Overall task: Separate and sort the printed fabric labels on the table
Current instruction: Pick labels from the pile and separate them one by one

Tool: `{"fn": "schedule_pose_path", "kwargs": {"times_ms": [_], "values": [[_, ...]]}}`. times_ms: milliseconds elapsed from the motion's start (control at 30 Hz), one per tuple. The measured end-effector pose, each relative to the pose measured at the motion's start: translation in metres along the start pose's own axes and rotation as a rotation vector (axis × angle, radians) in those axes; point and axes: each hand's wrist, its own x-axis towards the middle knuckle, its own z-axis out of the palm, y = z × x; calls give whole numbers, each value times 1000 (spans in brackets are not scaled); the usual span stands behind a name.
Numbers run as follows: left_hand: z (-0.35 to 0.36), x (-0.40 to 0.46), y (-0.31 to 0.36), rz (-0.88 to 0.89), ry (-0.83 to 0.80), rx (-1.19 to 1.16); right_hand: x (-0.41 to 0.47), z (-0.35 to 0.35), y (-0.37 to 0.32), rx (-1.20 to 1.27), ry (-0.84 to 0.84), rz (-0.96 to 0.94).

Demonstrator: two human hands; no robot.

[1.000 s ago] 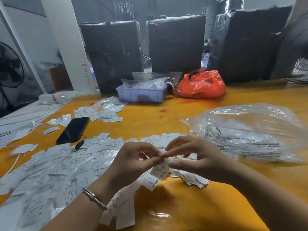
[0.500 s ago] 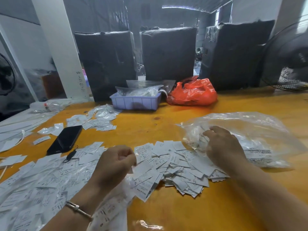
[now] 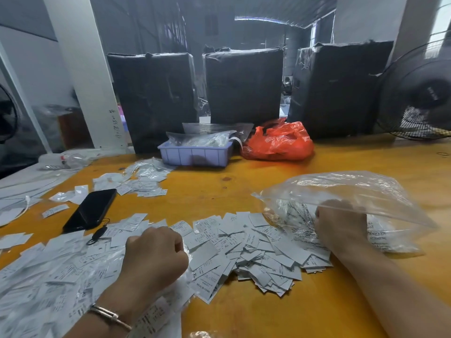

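While the left hand (image 3: pixel 156 254) is resting as a curled fist on the near-left spread of labels, its knuckles are facing up and its fingers are tucked under, so whether it is pinching a label cannot be told from this angle. A thin bracelet (image 3: pixel 109 314) is sitting on that wrist. The right hand (image 3: pixel 340 225) is reaching into the mouth of a clear plastic bag (image 3: pixel 353 191), its fingers hidden under the film and among the printed strips inside; whether they are gripping anything there cannot be told either.

Between the two hands a loose pile of printed fabric labels (image 3: pixel 246 250) is lying on the yellow table (image 3: pixel 268 313), fanning from just beside the left fist to the wrist of the right arm, some showing size marks such as XL, M and S. A wider, flatter layer of labels (image 3: pixel 44 276) is covering the table to the left of the left forearm. A smaller heap (image 3: pixel 136 179) is lying farther back, well apart from both hands, near a black phone (image 3: pixel 91 209). Behind it a lilac tray (image 3: pixel 195 154) and an orange bag (image 3: pixel 278 142) are sitting at the far edge.
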Motion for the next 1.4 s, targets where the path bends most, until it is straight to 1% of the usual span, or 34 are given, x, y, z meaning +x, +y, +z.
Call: {"fn": "schedule_pose_path", "kwargs": {"times_ms": [100, 233, 300, 333, 433, 600, 667, 700, 733, 767, 867, 900, 967, 1100, 1167, 1267, 1400], "values": [[1, 1, 0, 11, 0, -17, 2, 3, 1, 54, 28, 34], [1, 1, -1, 65, -14, -57, 5, 8, 0, -2, -15, 55], [2, -1, 1, 103, 5, -96, 7, 11, 2, -29, 2, 35], [2, -2, 2, 121, 10, -115, 8, 13, 3, 1, 22, 34], [2, -4, 5, 169, -2, -173, 11, 16, 7, 173, 82, 81], [4, -5, 6, 202, -11, -256, 11, 13, 3, 351, 264, 74], [5, -4, 6, 223, -3, -271, 2, 10, -1, 541, 338, 32], [6, -5, 6, 233, -1, -281, -3, 7, -5, 647, 331, 12], [6, -5, 7, 247, 1, -295, -9, 3, -11, 741, 280, -19], [7, -5, 7, 262, 3, -312, -14, -1, -18, 835, 193, -70], [8, -6, 9, 333, 5, -380, -35, -14, -42, 1171, -148, -219], [7, -6, 10, 363, 2, -411, -41, -17, -47, 1256, -234, -262], [5, -7, 13, 419, -26, -474, -50, -20, -54, 1353, -336, -368], [3, -12, 20, 477, -149, -533, -60, -21, -61, 1449, -498, -534], [5, -14, 23, 505, -146, -533, -63, -21, -64, 1450, -531, -568], [5, -15, 24, 524, -101, -505, -65, -22, -64, 1452, -500, -577], [7, -15, 24, 520, -75, -521, -67, -19, -65, 1219, -306, -618]]}}
